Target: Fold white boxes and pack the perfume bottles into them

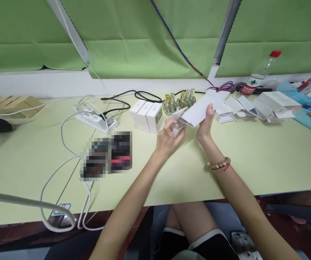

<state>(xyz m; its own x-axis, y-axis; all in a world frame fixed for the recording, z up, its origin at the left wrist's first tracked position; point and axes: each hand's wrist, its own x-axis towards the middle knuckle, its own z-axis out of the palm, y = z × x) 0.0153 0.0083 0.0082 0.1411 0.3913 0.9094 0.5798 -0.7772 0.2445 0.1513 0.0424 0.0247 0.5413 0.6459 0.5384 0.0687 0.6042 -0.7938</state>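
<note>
From here, left hand pinches the open end of the white carton, right hand clamps its side, grip closed on it at both, held over the worktop toward its back edge. I'd keep pressure light and the panels square; thin card likely creases, and glass bottles stand near that edge.

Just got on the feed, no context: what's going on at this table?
Someone's left hand and right hand hold a white carton with open flaps above the table. The left hand's fingers are at its open end; its inside is hidden. Behind it stand small glass perfume-style bottles. Left of these, three white boxes stand side by side. More white cartons with open flaps lie to the right.
</note>
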